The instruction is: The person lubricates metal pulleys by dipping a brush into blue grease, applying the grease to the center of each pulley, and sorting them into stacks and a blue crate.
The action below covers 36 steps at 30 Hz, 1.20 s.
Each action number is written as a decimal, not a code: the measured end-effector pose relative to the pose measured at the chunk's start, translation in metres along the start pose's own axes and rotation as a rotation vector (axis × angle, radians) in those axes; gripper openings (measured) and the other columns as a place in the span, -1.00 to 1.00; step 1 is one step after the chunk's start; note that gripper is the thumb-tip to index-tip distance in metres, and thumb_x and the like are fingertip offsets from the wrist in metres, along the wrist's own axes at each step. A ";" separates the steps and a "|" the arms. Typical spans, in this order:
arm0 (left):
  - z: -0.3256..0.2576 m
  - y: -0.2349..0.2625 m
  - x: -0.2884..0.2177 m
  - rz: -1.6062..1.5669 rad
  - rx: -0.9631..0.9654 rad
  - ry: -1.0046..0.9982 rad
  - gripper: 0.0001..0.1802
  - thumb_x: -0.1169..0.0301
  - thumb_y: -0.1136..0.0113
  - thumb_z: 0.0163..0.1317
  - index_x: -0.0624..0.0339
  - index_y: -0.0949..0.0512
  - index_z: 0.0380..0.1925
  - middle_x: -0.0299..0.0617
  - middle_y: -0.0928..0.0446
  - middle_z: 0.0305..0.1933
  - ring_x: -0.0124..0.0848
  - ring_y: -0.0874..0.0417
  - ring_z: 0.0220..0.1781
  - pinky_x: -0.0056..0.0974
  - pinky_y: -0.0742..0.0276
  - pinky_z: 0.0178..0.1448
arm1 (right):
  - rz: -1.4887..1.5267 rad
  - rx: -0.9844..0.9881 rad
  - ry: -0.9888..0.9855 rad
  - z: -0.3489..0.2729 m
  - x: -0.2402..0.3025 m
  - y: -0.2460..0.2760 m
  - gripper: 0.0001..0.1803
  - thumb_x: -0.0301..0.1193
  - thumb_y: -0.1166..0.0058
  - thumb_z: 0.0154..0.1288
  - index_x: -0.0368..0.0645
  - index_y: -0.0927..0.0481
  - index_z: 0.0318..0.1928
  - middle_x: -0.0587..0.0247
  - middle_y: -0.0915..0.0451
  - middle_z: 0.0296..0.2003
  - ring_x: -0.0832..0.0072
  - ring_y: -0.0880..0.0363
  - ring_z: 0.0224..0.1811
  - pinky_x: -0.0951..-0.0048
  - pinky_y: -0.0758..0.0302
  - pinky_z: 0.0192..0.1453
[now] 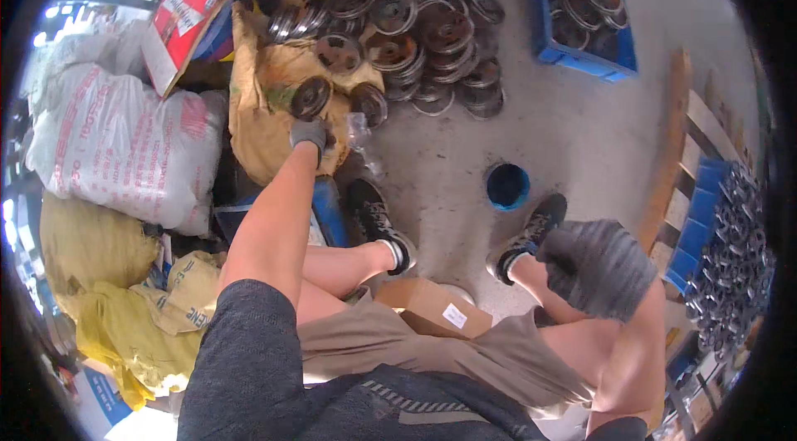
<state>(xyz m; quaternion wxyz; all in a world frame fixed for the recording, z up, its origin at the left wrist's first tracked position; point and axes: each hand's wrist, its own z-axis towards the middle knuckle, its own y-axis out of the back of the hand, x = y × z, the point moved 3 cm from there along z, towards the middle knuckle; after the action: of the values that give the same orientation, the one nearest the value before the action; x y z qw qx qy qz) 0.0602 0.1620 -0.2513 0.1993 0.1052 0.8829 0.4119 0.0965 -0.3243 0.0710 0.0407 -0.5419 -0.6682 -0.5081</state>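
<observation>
My left hand (309,136), in a grey glove, reaches forward with its fingers closed on the near edge of a dark round metal wheel (310,98). The wheel is over a tan sack (257,129), and a second dark wheel (369,105) lies just to its right. Beyond them spreads a big heap of metal wheels (444,26), some rusty brown. My right hand (598,268), also gloved in grey, is up by my right knee. Its fingers are curled into a fist, which hides whatever may be inside.
A blue crate (627,67) of wheels stands at the far right. Between my feet sits a round blue container (508,186). An open cardboard box (432,308) is between my legs. White printed sacks (124,150) crowd the left; small metal parts (730,258) are piled at right.
</observation>
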 end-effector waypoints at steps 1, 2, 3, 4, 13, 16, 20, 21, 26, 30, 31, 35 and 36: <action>0.019 0.014 0.010 0.000 -0.020 0.019 -0.52 0.11 -0.08 0.24 0.17 -0.60 0.04 0.09 -0.64 0.04 -0.04 -0.65 0.10 -0.01 -0.56 0.16 | 0.051 -0.056 0.016 0.003 0.004 0.000 -0.87 -0.36 -0.23 0.02 -0.06 -0.66 -0.37 0.09 -0.65 -0.44 0.00 -0.63 -0.34 0.13 -0.56 -0.27; 0.046 0.035 0.023 0.166 -0.179 -0.047 -0.50 0.09 -0.08 0.25 0.15 -0.58 0.07 0.10 -0.62 0.07 -0.02 -0.63 0.14 0.01 -0.54 0.20 | 0.077 -0.041 0.017 0.010 0.008 0.000 -0.86 -0.37 -0.24 -0.01 -0.07 -0.67 -0.37 0.08 -0.65 -0.44 0.02 -0.63 -0.36 0.15 -0.55 -0.30; 0.064 0.051 0.040 0.330 -0.324 -0.106 -0.48 0.07 -0.08 0.26 0.12 -0.57 0.11 0.11 -0.60 0.11 0.00 -0.60 0.18 0.02 -0.51 0.23 | 0.077 -0.024 0.044 0.021 0.014 -0.001 -0.86 -0.37 -0.24 -0.01 -0.07 -0.67 -0.37 0.08 -0.65 -0.44 0.02 -0.63 -0.36 0.15 -0.55 -0.30; 0.056 0.034 0.015 0.325 -0.285 -0.125 -0.48 0.07 -0.08 0.26 0.12 -0.57 0.11 0.11 -0.60 0.11 0.00 -0.60 0.18 0.02 -0.51 0.23 | 0.021 -0.004 -0.016 0.018 0.011 -0.001 -0.85 -0.37 -0.25 -0.02 -0.07 -0.67 -0.37 0.07 -0.64 -0.45 0.04 -0.64 -0.36 0.16 -0.55 -0.31; 0.022 0.039 -0.039 0.666 -0.043 -0.346 -0.39 -0.03 -0.07 0.28 0.11 -0.49 0.21 0.06 -0.45 0.31 -0.01 -0.47 0.33 -0.01 -0.41 0.34 | -0.027 -0.030 -0.053 0.034 0.011 -0.004 -0.86 -0.32 -0.26 0.03 -0.11 -0.68 -0.44 0.04 -0.60 -0.52 0.01 -0.62 -0.45 0.16 -0.54 -0.33; 0.021 0.080 -0.031 0.603 -0.125 -0.345 -0.38 0.00 -0.14 0.25 0.02 -0.45 0.26 0.11 -0.47 0.28 -0.02 -0.54 0.25 -0.03 -0.46 0.31 | -0.003 -0.010 -0.039 0.036 0.011 0.000 -0.83 -0.31 -0.26 0.04 -0.13 -0.68 -0.41 0.01 -0.61 -0.49 0.00 -0.61 -0.42 0.18 -0.53 -0.32; -0.032 0.128 -0.055 0.254 0.196 -0.374 -0.46 0.14 -0.22 0.26 0.09 -0.42 0.19 0.00 -0.60 0.00 -0.11 -0.68 -0.03 -0.18 -0.63 0.08 | 0.058 0.047 -0.082 0.027 0.024 0.011 -0.78 -0.32 -0.22 0.02 -0.11 -0.69 -0.29 -0.06 -0.62 -0.42 0.02 -0.63 -0.34 0.22 -0.53 -0.27; -0.073 0.146 -0.062 -0.055 0.361 -0.196 -0.56 0.27 -0.23 0.27 0.12 -0.44 0.11 -0.11 -0.58 -0.01 -0.17 -0.69 -0.07 -0.23 -0.66 0.05 | 0.061 0.033 -0.065 0.025 0.023 0.010 -0.78 -0.32 -0.22 0.02 -0.11 -0.69 -0.29 -0.06 -0.62 -0.42 0.02 -0.63 -0.34 0.22 -0.53 -0.27; -0.176 0.185 -0.091 -0.331 0.253 -0.786 -0.61 0.40 -0.33 0.22 0.22 -0.45 0.01 -0.19 -0.53 -0.10 -0.42 -0.61 -0.18 -0.35 -0.61 -0.03 | -0.043 0.051 -0.029 0.008 -0.007 -0.006 -0.74 -0.28 -0.23 -0.01 -0.07 -0.65 -0.27 0.00 -0.65 -0.39 -0.04 -0.63 -0.29 0.12 -0.55 -0.21; -0.229 0.215 -0.099 -0.014 -0.236 -1.087 -0.72 0.56 -0.25 0.21 0.22 -0.50 -0.07 -0.28 -0.54 -0.19 -0.48 -0.55 -0.25 -0.37 -0.53 -0.11 | -0.254 0.019 -0.100 0.020 -0.016 -0.013 -0.81 -0.36 -0.18 0.18 -0.09 -0.69 -0.20 0.03 -0.69 -0.31 0.03 -0.66 -0.26 0.20 -0.57 -0.14; -0.221 0.209 -0.100 0.001 -0.271 -1.235 -0.75 0.60 -0.23 0.21 0.20 -0.51 -0.10 -0.30 -0.55 -0.21 -0.50 -0.54 -0.26 -0.37 -0.51 -0.13 | -0.297 -0.033 -0.082 0.011 -0.024 -0.013 -0.81 -0.37 -0.19 0.18 -0.10 -0.68 -0.19 0.03 -0.69 -0.30 0.05 -0.67 -0.26 0.22 -0.58 -0.12; -0.260 0.182 -0.111 -0.155 -0.085 -1.179 -0.52 0.59 -0.21 0.24 0.16 -0.41 0.18 -0.21 -0.56 -0.04 -0.46 -0.55 -0.08 -0.34 -0.50 0.08 | -0.004 -0.031 -0.128 0.026 -0.044 -0.028 -0.74 -0.47 -0.16 0.17 -0.12 -0.65 -0.10 0.00 -0.70 -0.26 0.07 -0.67 -0.22 0.22 -0.57 -0.10; -0.265 0.164 -0.116 -0.245 0.043 -1.150 -0.40 0.62 -0.20 0.26 0.19 -0.33 0.31 -0.18 -0.56 0.09 -0.42 -0.56 0.10 -0.31 -0.48 0.26 | 0.082 -0.043 -0.125 0.028 -0.055 -0.040 -0.67 -0.50 -0.15 0.14 -0.09 -0.62 -0.03 -0.04 -0.68 -0.22 0.00 -0.65 -0.16 0.18 -0.57 -0.07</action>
<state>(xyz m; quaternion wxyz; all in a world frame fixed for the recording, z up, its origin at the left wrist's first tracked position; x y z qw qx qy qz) 0.0517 0.0447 0.0599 0.6902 0.2129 0.6469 0.2445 0.1027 -0.3373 -0.0014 0.0082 -0.6003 -0.6356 -0.4854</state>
